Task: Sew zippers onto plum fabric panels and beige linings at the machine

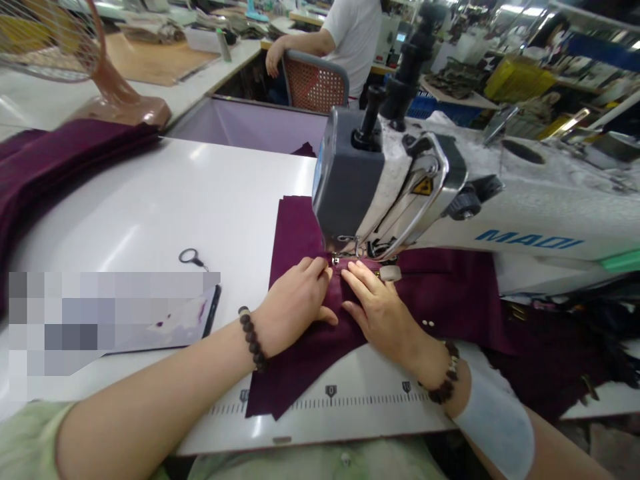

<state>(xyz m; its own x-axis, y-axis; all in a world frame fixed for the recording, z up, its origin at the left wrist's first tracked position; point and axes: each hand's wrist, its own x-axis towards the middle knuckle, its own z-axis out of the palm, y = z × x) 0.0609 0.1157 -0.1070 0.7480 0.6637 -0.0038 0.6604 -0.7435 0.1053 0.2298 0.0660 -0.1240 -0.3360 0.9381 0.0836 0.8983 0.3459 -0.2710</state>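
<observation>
A dark maroon fabric piece (300, 233) lies on the white table under the head of a sewing machine (350, 173). My left hand (299, 300) rests on the cloth left of the presser foot (336, 260), its fingers bent and the thumb apart. Just right of the foot, my right hand (383, 313) presses flat on the same cloth, fingers stretched toward the needle area. Both hands are close together, fingertips near the foot. The needle itself is too small to make out. Two small white dots (427, 323) show on the fabric by my right wrist.
Folded maroon fabric (65, 167) is stacked at the left, near a fan's base (120, 110). A phone (213, 313) with a ring strap (190, 256) lies left of my arm. More dark cloth (545, 360) is at the right. Behind, a person (353, 47) sits on a chair (317, 80).
</observation>
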